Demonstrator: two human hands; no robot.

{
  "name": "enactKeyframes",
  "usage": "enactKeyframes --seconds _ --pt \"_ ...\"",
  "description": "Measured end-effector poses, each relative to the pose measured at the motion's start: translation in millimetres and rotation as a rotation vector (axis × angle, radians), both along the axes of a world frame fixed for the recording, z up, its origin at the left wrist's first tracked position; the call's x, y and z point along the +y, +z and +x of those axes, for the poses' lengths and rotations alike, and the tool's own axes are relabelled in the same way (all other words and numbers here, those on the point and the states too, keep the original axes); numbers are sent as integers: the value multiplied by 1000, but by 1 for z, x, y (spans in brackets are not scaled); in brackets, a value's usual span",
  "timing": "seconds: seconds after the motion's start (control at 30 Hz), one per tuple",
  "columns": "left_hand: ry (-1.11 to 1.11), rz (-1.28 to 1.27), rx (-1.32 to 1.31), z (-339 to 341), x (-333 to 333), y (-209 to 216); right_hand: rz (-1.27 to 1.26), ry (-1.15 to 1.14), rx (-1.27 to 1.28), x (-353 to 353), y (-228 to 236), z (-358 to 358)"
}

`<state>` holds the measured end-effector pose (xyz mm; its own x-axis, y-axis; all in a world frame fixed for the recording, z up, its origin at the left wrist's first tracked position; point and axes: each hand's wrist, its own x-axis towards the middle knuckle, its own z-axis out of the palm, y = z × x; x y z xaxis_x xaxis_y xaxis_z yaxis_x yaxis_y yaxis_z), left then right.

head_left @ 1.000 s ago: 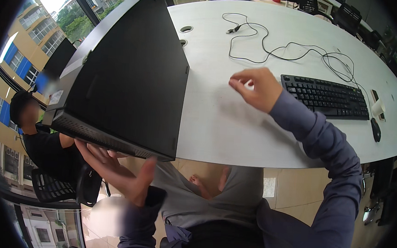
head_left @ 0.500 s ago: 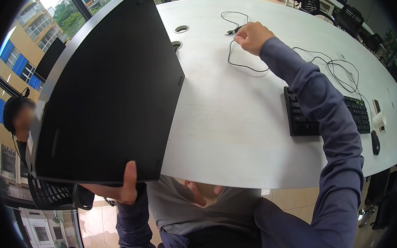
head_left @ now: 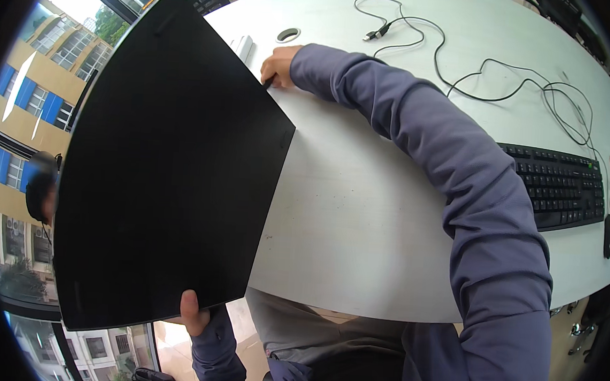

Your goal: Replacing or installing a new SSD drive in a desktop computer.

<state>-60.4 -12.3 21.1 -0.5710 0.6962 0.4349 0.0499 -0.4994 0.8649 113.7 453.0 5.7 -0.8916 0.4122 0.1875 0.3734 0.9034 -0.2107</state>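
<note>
Holding the big black monitor (head_left: 166, 175) tilted over the worktop (head_left: 359, 215) edge: your left hand (head_left: 196, 313) grips its near bottom edge, your right hand (head_left: 279, 67) is closed on its far edge. Lifted, not yet set flat; keyboard (head_left: 560, 189) & cables (head_left: 467, 54) lie well apart.

Bright, even daylight floods in from the windows (head_left: 31, 104) at upper left, leaving the white table (head_left: 359, 215) pale with only soft shadows. The black panel (head_left: 166, 182) shows almost no surface detail. Fisheye distortion bends edges toward the dark, vignetted rim; focus is sharp centrally.
</note>
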Motion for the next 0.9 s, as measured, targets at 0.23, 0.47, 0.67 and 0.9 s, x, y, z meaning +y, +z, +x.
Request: enactKeyframes --seconds 0.23,0.47,0.67,0.9 --pt "-95 75 250 -124 -8 -19 -312 -159 286 -52 53 36" --pt "-153 190 146 -165 36 -7 -223 -38 151 -96 94 104" --pt "-401 158 -10 -170 72 16 -142 -107 27 -110 84 101" --pt "-520 150 -54 -176 102 25 -181 -97 -26 -115 89 87"
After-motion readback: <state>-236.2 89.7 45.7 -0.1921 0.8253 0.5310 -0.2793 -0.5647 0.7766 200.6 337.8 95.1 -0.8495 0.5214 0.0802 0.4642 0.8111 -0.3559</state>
